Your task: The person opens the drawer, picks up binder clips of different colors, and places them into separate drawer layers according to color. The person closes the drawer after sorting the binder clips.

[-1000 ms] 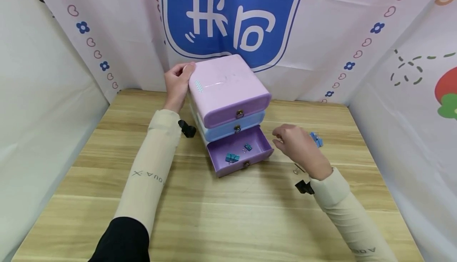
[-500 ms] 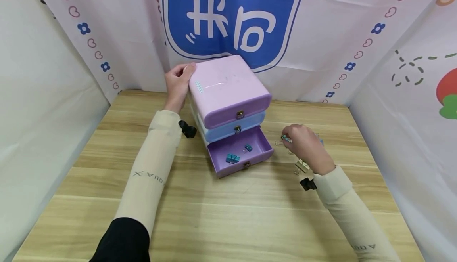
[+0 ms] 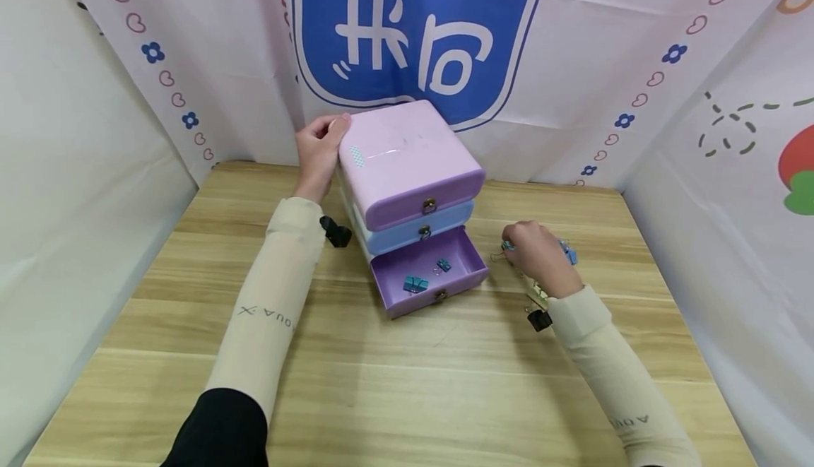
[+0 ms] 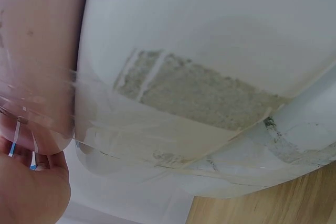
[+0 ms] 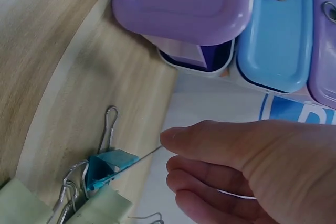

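My left hand grips the back left corner of a small drawer unit, thumb on its pink top. In the left wrist view, that hand's fingers curl at the unit's edge. The bottom purple drawer is pulled out, with a larger teal binder clip and a smaller one inside. Right of it, my right hand is low over the table among binder clips. Its thumb and fingers pinch a wire handle of another teal binder clip, seen in the right wrist view.
Pale yellow binder clips lie beside the teal one. Blue clips lie behind my right hand. The middle blue drawer and the top drawer are closed. A printed cloth hangs behind the wooden table.
My right hand has moved right, away from the drawer's side, down to the clips, and now pinches a teal clip's handle. My left hand stays on the unit's corner.
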### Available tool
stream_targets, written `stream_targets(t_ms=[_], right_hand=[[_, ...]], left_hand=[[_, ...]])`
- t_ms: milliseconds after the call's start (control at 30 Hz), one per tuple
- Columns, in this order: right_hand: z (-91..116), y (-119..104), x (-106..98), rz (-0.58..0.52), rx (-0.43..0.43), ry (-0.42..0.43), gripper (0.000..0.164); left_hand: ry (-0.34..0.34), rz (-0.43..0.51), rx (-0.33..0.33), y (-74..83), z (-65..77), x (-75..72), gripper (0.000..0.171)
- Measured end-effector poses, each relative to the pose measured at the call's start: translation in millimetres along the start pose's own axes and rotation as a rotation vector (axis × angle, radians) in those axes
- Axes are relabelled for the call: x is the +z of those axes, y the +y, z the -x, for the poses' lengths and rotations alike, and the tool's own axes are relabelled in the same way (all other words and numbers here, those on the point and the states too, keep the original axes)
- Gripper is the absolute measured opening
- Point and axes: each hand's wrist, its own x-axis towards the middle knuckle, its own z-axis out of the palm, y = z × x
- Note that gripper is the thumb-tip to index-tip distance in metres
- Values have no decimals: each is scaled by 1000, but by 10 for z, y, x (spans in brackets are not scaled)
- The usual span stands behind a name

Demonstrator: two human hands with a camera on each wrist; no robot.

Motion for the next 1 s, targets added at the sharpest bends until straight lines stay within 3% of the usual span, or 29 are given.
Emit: stream_targets(t_ms=[267,600,1000], right_hand=[[-106,-7,73,12,34,-65,20],[-171,16,125,47,39,-61,6],[-147,-12,-12,37,49,-38,9]], left_hand=[[0,0,-8,-16,-6,-6,29],[-5,-10,-14,-11,-10,3,31],[-5,-15,-23,1,1,4,30]])
